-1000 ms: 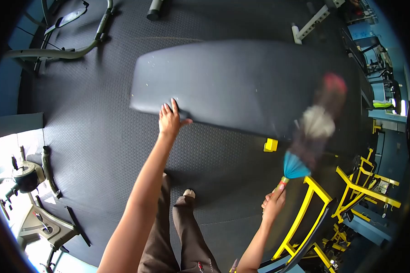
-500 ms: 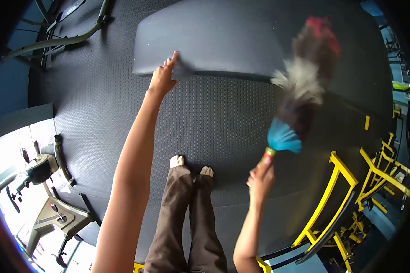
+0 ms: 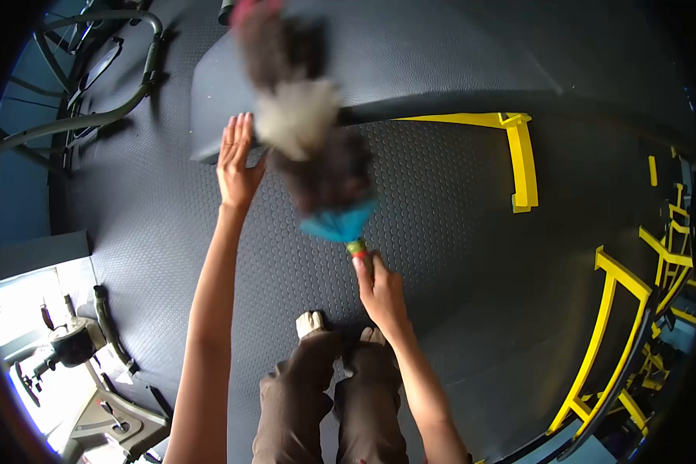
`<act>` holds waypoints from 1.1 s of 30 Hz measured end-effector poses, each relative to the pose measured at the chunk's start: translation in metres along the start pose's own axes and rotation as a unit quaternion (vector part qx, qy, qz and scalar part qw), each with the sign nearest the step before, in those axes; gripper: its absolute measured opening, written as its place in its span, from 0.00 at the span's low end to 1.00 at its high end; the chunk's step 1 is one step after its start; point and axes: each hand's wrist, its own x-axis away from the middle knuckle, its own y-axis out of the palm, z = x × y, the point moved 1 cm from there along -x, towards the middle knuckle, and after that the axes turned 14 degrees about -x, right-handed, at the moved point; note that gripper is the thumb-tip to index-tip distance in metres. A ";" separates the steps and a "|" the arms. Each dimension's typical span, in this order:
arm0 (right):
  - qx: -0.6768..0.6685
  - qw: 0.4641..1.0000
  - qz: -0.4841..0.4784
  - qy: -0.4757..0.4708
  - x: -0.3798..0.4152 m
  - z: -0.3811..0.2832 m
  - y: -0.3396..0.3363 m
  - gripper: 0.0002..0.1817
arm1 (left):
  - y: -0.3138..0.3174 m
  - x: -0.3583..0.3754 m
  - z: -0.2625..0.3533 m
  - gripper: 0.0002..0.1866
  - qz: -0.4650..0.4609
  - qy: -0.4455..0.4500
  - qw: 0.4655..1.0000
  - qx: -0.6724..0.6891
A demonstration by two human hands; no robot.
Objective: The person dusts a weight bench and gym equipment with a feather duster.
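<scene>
My right hand (image 3: 382,292) is wrapped round the short handle of a feather duster (image 3: 322,174), with blue, dark brown, whitish and red feathers. Its far half, blurred by motion, overlaps the front edge of a black padded bench (image 3: 456,58). My left hand (image 3: 238,172) is stretched out with straight fingers at the left front corner of the pad, just left of the feathers. Part of the pad is hidden behind the duster.
A yellow frame leg (image 3: 523,166) shows under the bench. Yellow gym equipment (image 3: 607,332) stands at the right, an exercise bike (image 3: 77,348) at the lower left, and a machine with curved bars (image 3: 143,85) at the upper left. Textured black floor (image 3: 441,209) surrounds my feet.
The duster has swept from the right over to the left across the bench in my right hand. My left hand has shifted left and down along the pad's corner, and the view has moved.
</scene>
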 end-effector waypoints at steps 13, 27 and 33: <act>0.083 0.991 0.065 -0.084 -0.075 0.269 -0.079 0.17 | 0.045 -0.013 -0.033 0.43 0.149 0.116 0.981 -0.035; 0.186 0.974 0.133 0.000 -0.114 0.154 0.020 0.20 | 0.053 -0.003 -0.036 0.43 0.179 0.105 0.976 -0.063; 0.156 0.984 -0.028 -0.087 -0.102 0.148 0.059 0.21 | 0.050 -0.005 -0.028 0.44 0.185 0.104 0.971 -0.111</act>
